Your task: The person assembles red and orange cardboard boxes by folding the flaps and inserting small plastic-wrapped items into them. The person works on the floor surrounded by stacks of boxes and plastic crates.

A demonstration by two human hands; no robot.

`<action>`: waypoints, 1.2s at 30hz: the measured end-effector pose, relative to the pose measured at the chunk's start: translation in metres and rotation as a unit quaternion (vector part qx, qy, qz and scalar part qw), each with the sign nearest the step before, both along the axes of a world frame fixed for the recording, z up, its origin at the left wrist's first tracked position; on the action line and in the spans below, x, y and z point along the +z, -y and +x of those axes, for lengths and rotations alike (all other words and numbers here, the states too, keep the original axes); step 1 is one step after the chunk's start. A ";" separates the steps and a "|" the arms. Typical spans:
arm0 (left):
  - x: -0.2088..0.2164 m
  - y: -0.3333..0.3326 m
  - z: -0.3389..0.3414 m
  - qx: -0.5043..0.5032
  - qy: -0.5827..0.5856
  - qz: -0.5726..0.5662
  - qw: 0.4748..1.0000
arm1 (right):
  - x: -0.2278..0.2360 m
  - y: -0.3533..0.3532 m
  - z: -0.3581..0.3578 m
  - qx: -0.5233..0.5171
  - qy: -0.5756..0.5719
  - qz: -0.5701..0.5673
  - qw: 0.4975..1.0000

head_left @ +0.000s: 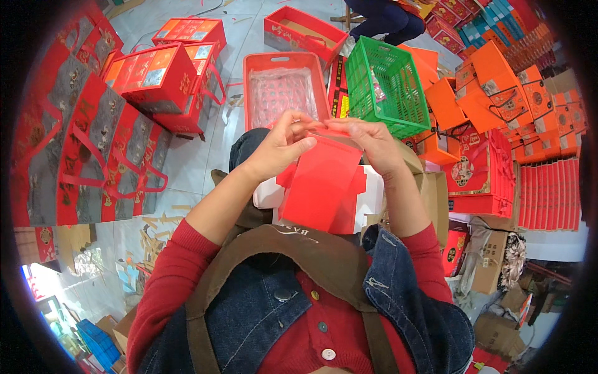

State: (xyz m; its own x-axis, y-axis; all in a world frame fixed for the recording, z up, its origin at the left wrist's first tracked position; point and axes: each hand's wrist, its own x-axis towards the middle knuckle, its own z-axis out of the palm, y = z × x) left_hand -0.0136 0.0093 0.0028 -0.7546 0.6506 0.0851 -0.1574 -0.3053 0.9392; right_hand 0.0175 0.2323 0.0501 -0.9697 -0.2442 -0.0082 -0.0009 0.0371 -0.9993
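A red card box (322, 187), partly folded with side tabs sticking out, stands over my lap. My left hand (278, 148) grips its far left edge, thumb on the near side and fingers over the top. My right hand (374, 142) pinches the far right edge. The fingertips of both hands come close together along the top fold. White card flaps (372, 198) show beneath and beside the red panel. The inside of the box is hidden from me.
Just beyond my hands stands a red plastic crate (249, 87) with a clear-lined tray inside. A green basket (398, 118) is to its right. Red gift boxes (152, 81) and bags (81, 143) fill the left; orange boxes (492, 93) crowd the right. Another person's legs (386, 22) show at the top.
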 end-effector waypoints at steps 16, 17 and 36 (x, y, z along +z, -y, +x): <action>0.016 0.001 0.009 -0.027 -0.113 -0.032 0.993 | 0.025 0.020 0.008 -0.022 -0.170 0.254 0.952; 0.016 0.000 0.009 -0.026 -0.126 -0.036 0.991 | 0.023 0.021 0.007 -0.034 -0.165 0.237 0.957; 0.008 0.000 0.020 0.008 -0.158 -0.020 0.987 | 0.007 0.025 0.021 -0.031 -0.090 0.141 0.985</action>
